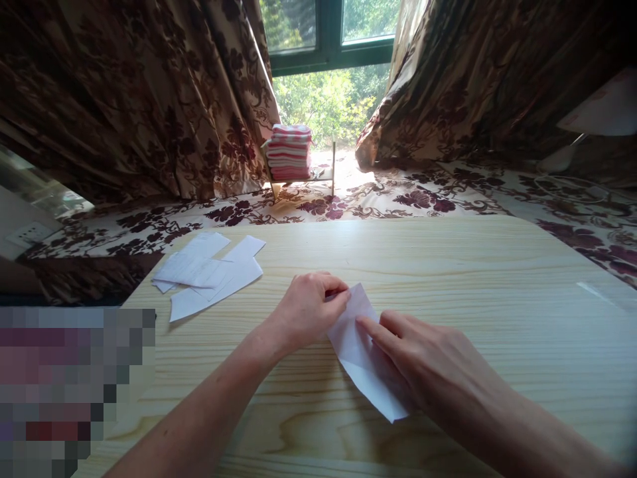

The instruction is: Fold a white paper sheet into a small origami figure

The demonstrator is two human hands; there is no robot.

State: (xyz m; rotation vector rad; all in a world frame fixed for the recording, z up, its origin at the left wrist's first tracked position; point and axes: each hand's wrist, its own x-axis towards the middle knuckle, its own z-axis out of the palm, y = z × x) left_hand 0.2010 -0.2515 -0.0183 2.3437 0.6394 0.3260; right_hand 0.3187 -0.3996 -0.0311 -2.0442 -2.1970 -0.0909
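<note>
A strip of white paper (371,372) lies slantwise near the middle of the table, its lower end lifting slightly. My left hand (313,302) pinches the upper left edge of this paper between thumb and fingers. My right hand (423,355) rests over the strip's right side, with the index finger stretched out and its tip touching the paper. The other fingers of that hand are curled, and part of the strip is hidden beneath them.
Several loose paper strips (216,292) overlap at the table's left. The pale wooden table (497,279) has rounded corners. Behind it, folded pink-and-white cloths (289,153) are stacked on a small stand. A lamp (604,109) stands at the right, and patterned curtains (189,99) flank the window.
</note>
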